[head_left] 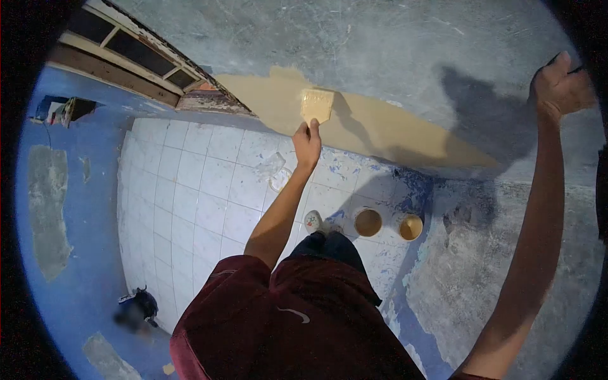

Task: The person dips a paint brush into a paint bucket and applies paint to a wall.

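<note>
My left hand (308, 144) grips a wide flat paintbrush (317, 105), its head coated in cream-yellow paint. The brush lies against the grey wall (392, 44), over a band of fresh cream paint (380, 126) along the wall's lower part. Most of the handle is hidden in my fingers. Far to the right, my right hand (562, 88) is raised at the bare grey wall, thumb apart from the fingers. Its fingertips run into the dark edge of the view, and I see nothing held there.
Two buckets, one with brownish contents (368, 223) and one with cream paint (410, 227), stand by my feet on the white tiled floor (183, 209). A clear plastic bag (271, 164) lies near the wall. A wooden window frame (126, 50) is upper left; a blurred person (136, 310) is lower left.
</note>
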Demonstrator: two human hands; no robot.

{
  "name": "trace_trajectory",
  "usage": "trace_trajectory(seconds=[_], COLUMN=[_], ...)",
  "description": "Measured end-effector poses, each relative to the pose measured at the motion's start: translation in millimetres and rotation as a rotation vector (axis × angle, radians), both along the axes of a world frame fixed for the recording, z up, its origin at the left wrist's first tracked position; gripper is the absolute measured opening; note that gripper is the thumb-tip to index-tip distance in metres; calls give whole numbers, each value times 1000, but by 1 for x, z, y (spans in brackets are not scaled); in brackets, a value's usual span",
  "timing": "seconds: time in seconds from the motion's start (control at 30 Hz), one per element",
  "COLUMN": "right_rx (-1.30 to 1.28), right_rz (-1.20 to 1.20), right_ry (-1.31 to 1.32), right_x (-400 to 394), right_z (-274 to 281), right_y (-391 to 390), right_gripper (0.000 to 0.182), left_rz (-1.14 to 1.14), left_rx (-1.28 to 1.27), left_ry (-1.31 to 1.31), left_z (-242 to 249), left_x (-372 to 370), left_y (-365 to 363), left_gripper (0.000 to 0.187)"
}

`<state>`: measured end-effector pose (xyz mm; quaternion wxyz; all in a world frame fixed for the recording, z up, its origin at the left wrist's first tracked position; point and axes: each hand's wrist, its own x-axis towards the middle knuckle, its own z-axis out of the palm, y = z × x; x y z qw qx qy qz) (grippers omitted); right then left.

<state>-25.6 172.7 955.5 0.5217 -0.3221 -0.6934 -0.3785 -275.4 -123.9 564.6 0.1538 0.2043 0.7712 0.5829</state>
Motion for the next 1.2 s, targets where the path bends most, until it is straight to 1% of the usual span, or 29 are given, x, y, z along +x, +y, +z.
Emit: trace_trajectory(seconds=[0.03, 0.07, 0.1, 0.13, 0.17, 0.2, 0.27, 0.3, 0.37, 0.47, 0.6, 0.67, 0.7, 0.83, 0.9, 0.97, 1.07, 1.17, 1.2], right_rx=[29, 27, -243, -369, -503, -183, 134, 240, 352, 366, 330, 337, 331, 346, 348, 340, 220, 226, 249], right_rz=[117, 121, -488, -794, -1096, -585, -69, -78, -83, -71, -90, -106, -48, 37, 24, 4, 66, 22, 22], right_ry=[-23, -28, -166, -203, -297, -210, -114, -75, -32, -118, -26, -6, 2, -2, -52, -100, -46, -64, -14], right_x=[-13, -25, -37, -31, -25, 17, 29, 29, 19, 16, 20, 14, 12, 7, 14, 12, 10, 12, 10], right_z=[4, 9, 14, 13, 12, 2, -3, -5, -1, 3, -7, -5, -4, 2, 3, 3, 0, -3, -4], right_y=[-21, -28, -31, -17, -3, 43, 61, 68, 57, 44, 63, 51, 43, 31, 43, 38, 30, 37, 40], right_gripper=[71, 71, 69, 68, 66, 62, 61, 59, 57, 57, 61, 61, 61, 61, 62, 63, 64, 65, 65], left_rz=[-5, -10, -15, -11, -22, -34, -41, -52, -48, -48, -40, -34, -29, -24, -34, -29, -29, -57, -78], left_rx=[24, 49, 61, 64, 49, 33, 19, 2, -2, -1, 39, 48, 61, 82, 23, 31, 39, 8, -22], left_ry=[32, 64, 49, 47, 88, 130, 116, 98, 94, 86, 75, 77, 79, 74, 46, 55, 64, 70, 77], left_z=[1, 2, 3, 3, 4, 5, 10, 12, 14, 10, 7, 8, 9, -8, -14, -9, -9, -14, -16], left_x=[-2, -3, -4, -5, -6, -7, -6, -4, 0, 7, 8, 5, 4, 0, -1, 0, -1, -6, -7], left_y=[3, 6, 10, 12, 14, 15, 16, 17, 16, 12, 16, 19, 20, 20, 16, 17, 20, 20, 19], left_gripper=[49, 49, 51, 51, 50, 50, 49, 49, 49, 49, 49, 50, 51, 52, 52, 51, 51, 51, 50])
